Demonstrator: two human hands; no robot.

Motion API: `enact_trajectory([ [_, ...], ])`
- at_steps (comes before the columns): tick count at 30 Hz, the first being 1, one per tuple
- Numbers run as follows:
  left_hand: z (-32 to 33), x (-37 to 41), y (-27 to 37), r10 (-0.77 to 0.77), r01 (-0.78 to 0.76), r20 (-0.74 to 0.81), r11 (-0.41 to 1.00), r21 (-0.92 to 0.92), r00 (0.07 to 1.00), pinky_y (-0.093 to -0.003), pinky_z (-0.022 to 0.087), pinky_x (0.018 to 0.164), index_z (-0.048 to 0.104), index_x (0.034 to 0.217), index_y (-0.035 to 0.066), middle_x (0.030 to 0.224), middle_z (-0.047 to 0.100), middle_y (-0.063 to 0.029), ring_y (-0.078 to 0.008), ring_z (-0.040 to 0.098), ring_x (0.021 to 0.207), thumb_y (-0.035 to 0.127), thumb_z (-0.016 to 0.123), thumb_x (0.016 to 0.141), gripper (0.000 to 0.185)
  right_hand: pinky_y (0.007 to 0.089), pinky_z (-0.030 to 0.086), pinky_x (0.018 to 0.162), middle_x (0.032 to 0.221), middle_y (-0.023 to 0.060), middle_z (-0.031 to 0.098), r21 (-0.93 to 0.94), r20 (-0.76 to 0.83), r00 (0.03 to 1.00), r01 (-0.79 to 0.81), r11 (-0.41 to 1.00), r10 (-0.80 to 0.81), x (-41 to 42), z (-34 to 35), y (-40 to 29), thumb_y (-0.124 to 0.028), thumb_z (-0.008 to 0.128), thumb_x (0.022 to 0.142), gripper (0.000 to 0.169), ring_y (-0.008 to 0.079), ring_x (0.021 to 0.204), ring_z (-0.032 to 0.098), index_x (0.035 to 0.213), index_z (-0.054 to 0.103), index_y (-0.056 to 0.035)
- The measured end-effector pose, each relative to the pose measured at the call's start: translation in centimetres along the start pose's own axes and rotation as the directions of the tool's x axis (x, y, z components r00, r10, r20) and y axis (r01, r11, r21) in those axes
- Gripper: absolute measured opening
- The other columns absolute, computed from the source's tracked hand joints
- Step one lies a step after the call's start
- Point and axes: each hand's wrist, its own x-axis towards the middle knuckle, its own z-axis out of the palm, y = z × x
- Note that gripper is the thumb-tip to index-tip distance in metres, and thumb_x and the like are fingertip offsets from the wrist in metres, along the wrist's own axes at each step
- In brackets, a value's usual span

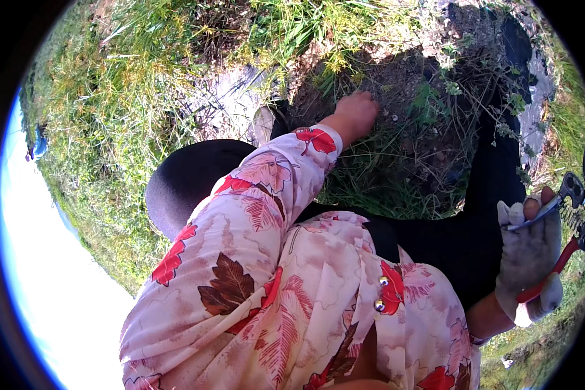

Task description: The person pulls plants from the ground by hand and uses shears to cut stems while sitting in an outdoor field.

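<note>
My bare left hand reaches down to shaded soil between my legs, its fingers curled. Whether anything is between those fingers is hidden. Grass blades and thin dry stems surround it. At the far right, my right hand wears a soiled pale glove, with some fingertips poking out bare. It holds pruning shears with a red grip on one handle and bare metal on the other. The handles are spread apart, and the blades run into the dark rim of the picture, partly cut off.
My black-trousered left knee is bent; the other leg stretches along the right. A shoe shows beyond the left forearm. Leafy weeds grow beside the soil. Tall grass covers the left, and a small blue shape stands far off.
</note>
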Motion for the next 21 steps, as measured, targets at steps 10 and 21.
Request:
enact_trajectory([
  [10,0.9,3.7,-11.8,-0.504,0.442,-0.109,0.827,-0.348,0.857,-0.0464,0.042,0.087,0.050,0.109,0.000,0.107,0.056,-0.0241,-0.0401,0.053,0.101,0.033,0.050,0.085,0.041,0.0467,0.027,0.103,0.117,0.0234,0.041,0.014,-0.077,0.997,-0.016,1.000,0.017,0.2,-0.5,-0.2,-0.040,0.073,0.058,0.108,0.0339,0.111,0.044,0.131,0.015,0.0144],
  [21,1.5,2.4,2.3,0.276,-0.304,0.341,0.952,0.033,0.899,-0.0449,0.045,0.081,0.061,0.097,0.009,0.104,0.059,-0.0127,-0.0328,0.057,0.097,0.026,0.050,0.080,0.026,0.0507,0.014,0.108,0.129,0.0302,0.034,0.103,0.020,1.000,-0.010,0.995,0.008,0.1,-0.3,-0.2,-0.028,0.069,0.066,0.103,0.0400,0.120,0.038,0.133,0.004,0.0139],
])
